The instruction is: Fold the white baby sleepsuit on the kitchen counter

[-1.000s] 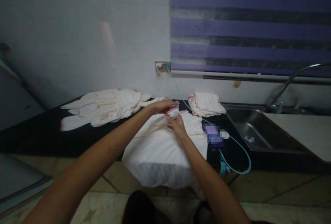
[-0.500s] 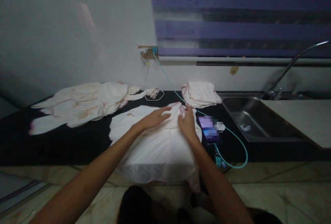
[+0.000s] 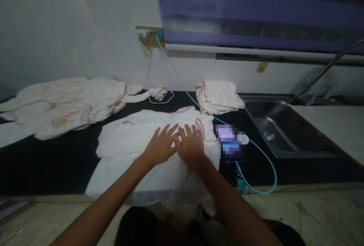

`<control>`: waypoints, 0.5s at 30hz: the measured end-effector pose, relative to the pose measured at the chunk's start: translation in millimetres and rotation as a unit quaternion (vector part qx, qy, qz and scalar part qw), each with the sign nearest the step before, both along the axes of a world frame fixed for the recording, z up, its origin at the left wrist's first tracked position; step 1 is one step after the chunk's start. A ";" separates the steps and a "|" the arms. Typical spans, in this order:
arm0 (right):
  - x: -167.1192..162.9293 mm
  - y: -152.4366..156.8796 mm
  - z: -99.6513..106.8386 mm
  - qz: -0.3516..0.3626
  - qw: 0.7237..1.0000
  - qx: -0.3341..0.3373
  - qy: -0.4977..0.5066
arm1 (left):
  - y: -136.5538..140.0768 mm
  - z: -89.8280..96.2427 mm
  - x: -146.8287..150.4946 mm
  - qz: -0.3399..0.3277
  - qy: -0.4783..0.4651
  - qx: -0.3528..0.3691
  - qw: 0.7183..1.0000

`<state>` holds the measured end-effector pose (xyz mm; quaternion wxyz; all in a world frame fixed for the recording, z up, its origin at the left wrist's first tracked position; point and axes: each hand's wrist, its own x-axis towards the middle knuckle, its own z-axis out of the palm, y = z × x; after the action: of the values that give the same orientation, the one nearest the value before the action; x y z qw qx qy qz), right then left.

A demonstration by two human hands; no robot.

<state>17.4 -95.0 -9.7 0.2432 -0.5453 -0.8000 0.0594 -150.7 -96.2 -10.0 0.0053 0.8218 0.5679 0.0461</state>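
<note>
— Both hands have come off the pink-edged collar they were pinching half a second back and now lie flat. What are they on?

— On the white garment [image 3: 142, 151] spread across the black counter [image 3: 51, 162]. The left hand [image 3: 160, 147] and right hand [image 3: 190, 145] sit side by side, thumbs touching or nearly so, fingers spread wide and pressed palm-down on the cloth. Neither grips anything.

— Where does the garment lie?

— Near the middle of the counter's near edge, its hem hanging over the front toward the tiled floor [image 3: 313, 215]. Pink trim shows at its far edge, just beyond the fingertips.

— And to the right of it?

— A phone [image 3: 229, 146], blurred out, lies just beside the garment's right edge. A teal cable [image 3: 264, 166] loops from it off the counter front, then runs back far-left up to a wall socket [image 3: 149, 37]. Further right is a steel sink [image 3: 281, 132], with a tap [image 3: 327, 71] arching above it.

— Farther back?

— A folded stack of white cloths [image 3: 218, 96] sits far right of the garment, near the wall. Far left, a loose heap of pink-trimmed white clothes [image 3: 62, 104] sprawls along the counter, well apart from the hands. Purple striped blinds [image 3: 256, 11] hang above.
</note>
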 end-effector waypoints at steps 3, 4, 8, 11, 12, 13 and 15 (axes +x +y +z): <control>4.5 0.7 -7.5 0.011 1.000 0.013 -0.008 | 6.4 1.3 -33.9 0.013 -0.003 -0.016 1.000; 5.4 0.6 -7.6 0.013 1.000 0.015 -0.012 | 7.5 0.4 -50.6 0.033 -0.009 -0.014 0.999; 6.0 -0.6 -4.7 0.016 0.999 0.011 -0.026 | 2.8 -5.9 -135.1 0.119 -0.017 0.003 0.993; 5.7 -0.6 -4.2 0.016 0.999 0.009 -0.028 | -6.3 -9.8 -198.1 0.180 0.009 -0.002 0.984; 5.7 -0.4 -4.3 0.016 0.999 0.008 -0.028 | -8.8 -11.0 -214.5 0.190 0.018 -0.014 0.982; 5.7 -0.1 -4.4 0.016 0.999 0.005 -0.028 | -10.9 -12.2 -227.2 0.200 0.021 -0.023 0.979; 6.0 0.1 -4.6 0.016 0.999 -0.001 -0.030 | -13.9 -13.5 -240.3 0.198 0.011 -0.022 0.980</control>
<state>23.4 -94.9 -14.2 0.2179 -0.5344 -0.8153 0.0477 -390.9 -110.2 -23.5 0.0081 0.6934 0.7201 0.0247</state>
